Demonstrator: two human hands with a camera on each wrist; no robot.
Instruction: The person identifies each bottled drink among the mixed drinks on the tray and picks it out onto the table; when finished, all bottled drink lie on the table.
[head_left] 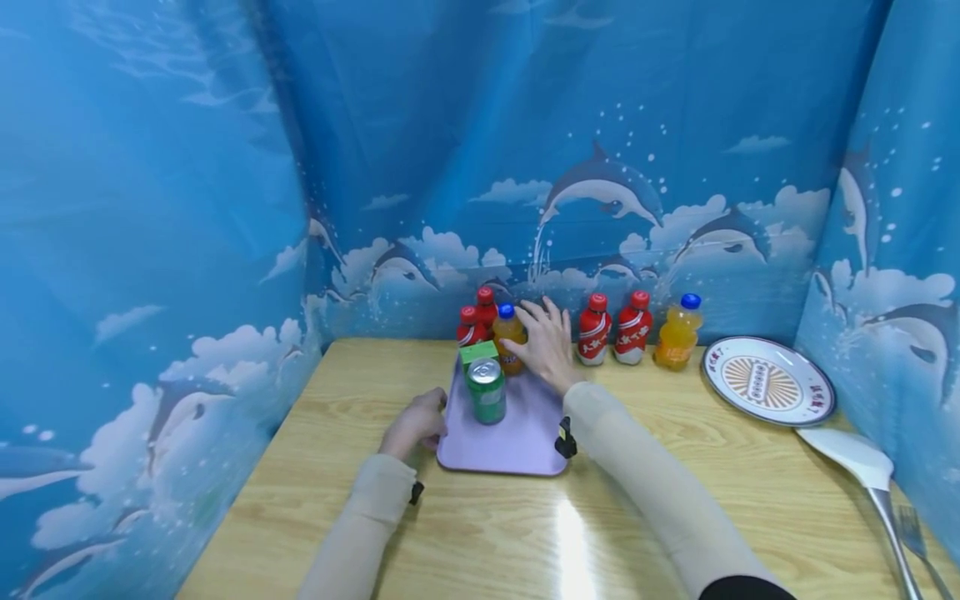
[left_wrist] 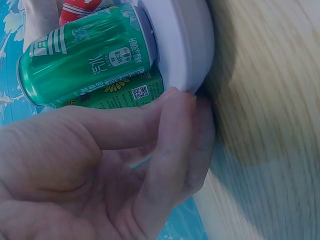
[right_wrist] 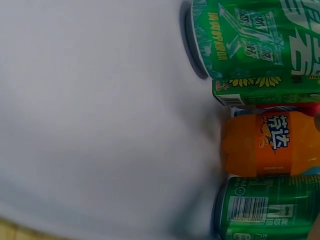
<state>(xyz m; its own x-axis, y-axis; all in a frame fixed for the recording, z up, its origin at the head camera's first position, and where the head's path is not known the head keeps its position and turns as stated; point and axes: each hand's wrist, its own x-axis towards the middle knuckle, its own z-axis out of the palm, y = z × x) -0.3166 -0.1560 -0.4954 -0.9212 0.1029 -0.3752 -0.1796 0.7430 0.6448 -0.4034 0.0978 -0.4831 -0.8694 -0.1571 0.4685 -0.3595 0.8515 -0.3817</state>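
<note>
Surface: a wooden table with a pale grain, shiny where a light reflects off it.
Room: blue sheeting printed with dolphins and clouds hangs on three sides of the table.
Left hand: it grips the left edge of the lilac tray; in the left wrist view the fingertips curl against the rim.
Tray contents: just right of the left hand stands a green can, upright. Behind it sits a small green carton, and behind that an orange bottle with a blue cap. The right wrist view shows a second green can beside the orange bottle.
Behind the tray: two red bottles stand close together at the wall.
Right hand: its fingers are spread and relaxed, lying against the orange bottle at the tray's far end; whether they grasp anything I cannot tell.
Right of the right hand: two more red bottles, then another orange bottle.
Further right: a patterned plate, a large spoon and a fork near the table edge.
</note>
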